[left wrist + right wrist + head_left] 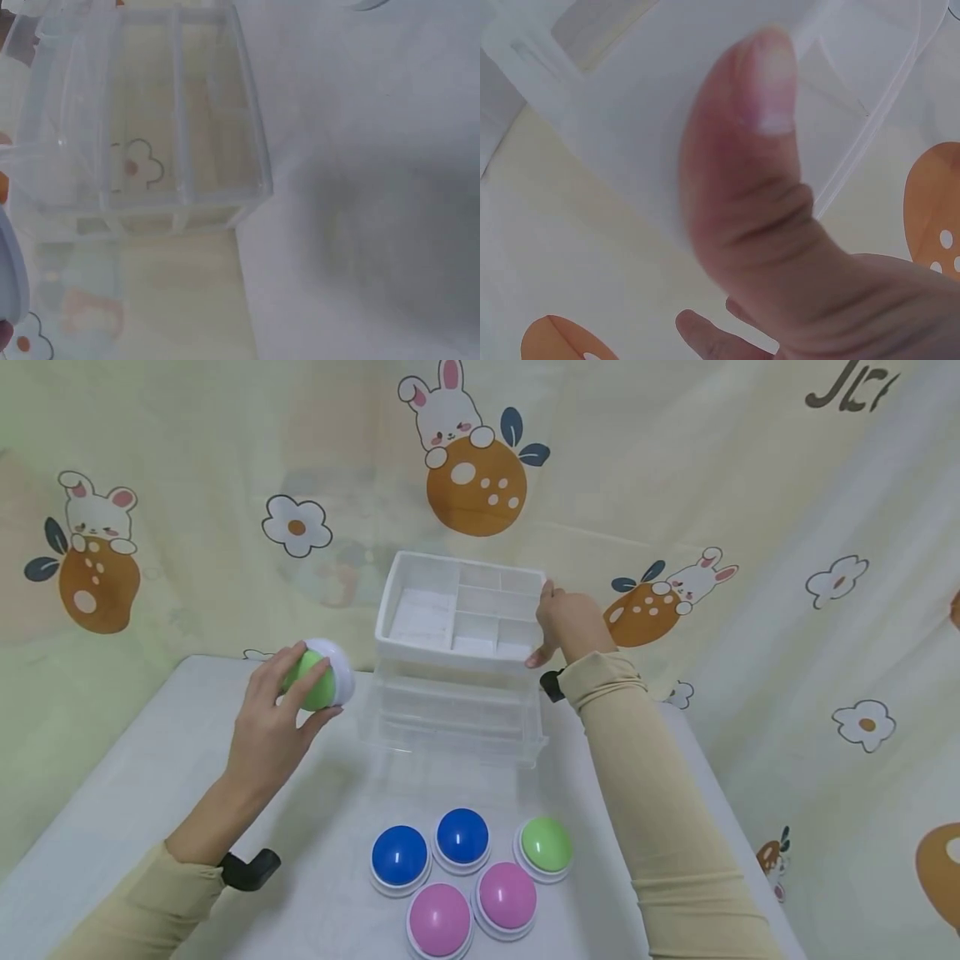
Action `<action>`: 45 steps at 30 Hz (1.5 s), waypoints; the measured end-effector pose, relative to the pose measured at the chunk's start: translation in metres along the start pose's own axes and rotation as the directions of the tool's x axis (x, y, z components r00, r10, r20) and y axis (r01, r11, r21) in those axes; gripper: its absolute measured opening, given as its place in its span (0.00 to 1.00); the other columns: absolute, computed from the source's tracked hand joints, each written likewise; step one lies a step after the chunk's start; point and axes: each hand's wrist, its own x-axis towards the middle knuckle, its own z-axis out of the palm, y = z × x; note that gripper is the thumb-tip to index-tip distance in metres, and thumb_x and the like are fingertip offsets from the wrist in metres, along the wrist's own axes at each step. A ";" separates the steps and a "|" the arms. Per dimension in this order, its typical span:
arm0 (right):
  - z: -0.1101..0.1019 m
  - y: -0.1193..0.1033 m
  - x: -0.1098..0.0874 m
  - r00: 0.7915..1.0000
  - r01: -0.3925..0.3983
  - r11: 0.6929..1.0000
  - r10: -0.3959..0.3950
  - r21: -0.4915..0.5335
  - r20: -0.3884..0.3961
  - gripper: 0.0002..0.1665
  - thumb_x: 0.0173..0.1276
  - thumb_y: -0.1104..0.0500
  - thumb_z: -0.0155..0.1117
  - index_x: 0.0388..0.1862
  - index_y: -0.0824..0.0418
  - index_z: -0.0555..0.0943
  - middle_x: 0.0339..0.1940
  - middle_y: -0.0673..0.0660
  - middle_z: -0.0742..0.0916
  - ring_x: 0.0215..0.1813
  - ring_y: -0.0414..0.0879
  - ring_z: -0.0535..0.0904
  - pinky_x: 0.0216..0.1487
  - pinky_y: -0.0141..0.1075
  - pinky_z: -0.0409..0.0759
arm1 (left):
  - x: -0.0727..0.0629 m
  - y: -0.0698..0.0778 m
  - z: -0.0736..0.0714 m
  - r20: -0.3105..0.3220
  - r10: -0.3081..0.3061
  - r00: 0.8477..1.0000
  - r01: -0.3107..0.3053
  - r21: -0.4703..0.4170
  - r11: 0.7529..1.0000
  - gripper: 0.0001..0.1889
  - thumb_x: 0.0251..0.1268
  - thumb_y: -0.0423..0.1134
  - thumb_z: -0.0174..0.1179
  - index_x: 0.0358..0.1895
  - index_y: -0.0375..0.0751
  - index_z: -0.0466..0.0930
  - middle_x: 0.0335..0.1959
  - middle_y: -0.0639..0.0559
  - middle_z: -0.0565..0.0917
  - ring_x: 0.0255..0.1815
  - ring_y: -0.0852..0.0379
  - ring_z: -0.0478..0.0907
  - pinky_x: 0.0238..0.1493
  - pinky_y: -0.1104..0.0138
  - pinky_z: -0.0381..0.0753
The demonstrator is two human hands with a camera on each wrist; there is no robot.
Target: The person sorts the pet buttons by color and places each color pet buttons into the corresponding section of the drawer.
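Note:
My left hand [272, 722] grips a round, green-domed piece with a white base [318, 677], tilted and raised above the table. Just its white rim [10, 274] shows at the edge of the left wrist view. At the right end of a storage box with a white compartment tray on top [416, 647], my right hand [573, 622] holds the side; the thumb [742, 150] lies against the translucent wall. Clear, see-through tiers [150, 112] make up the box below the tray. Part of the right hand's fingers is hidden.
Nearer on the white table [150, 760] stand two blue domes [401, 855], two pink domes [441, 920] and a green dome [547, 844], all on white bases. Behind the table hangs a cloth with printed rabbits and flowers [330, 452].

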 end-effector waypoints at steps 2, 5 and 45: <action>0.000 0.001 -0.001 1.000 0.002 1.000 -0.002 -0.006 -0.003 0.70 0.50 0.42 0.73 0.73 0.76 0.41 0.73 0.72 0.60 0.66 0.64 0.68 0.68 0.51 0.68 | 0.005 0.004 0.000 -0.008 0.008 1.000 -0.008 -0.011 1.000 0.36 0.39 0.33 0.76 0.59 0.42 0.74 0.65 0.39 0.71 0.65 0.39 0.67 0.55 0.46 0.77; 0.002 0.002 0.002 1.000 0.005 1.000 -0.005 0.004 -0.009 0.70 0.49 0.43 0.74 0.73 0.76 0.41 0.74 0.72 0.60 0.66 0.64 0.68 0.68 0.51 0.68 | 0.011 0.010 -0.001 -0.016 0.023 1.000 -0.024 -0.027 0.999 0.36 0.39 0.35 0.77 0.59 0.41 0.75 0.64 0.38 0.72 0.64 0.39 0.68 0.56 0.47 0.77; 0.001 0.004 0.005 1.000 0.027 0.995 -0.028 -0.093 -0.009 0.72 0.49 0.37 0.71 0.72 0.78 0.41 0.72 0.73 0.63 0.65 0.63 0.70 0.67 0.48 0.69 | 0.061 0.063 0.018 0.580 0.144 0.802 -0.110 -0.093 0.989 0.27 0.55 0.47 0.66 0.62 0.55 0.75 0.67 0.43 0.70 0.67 0.42 0.69 0.57 0.53 0.77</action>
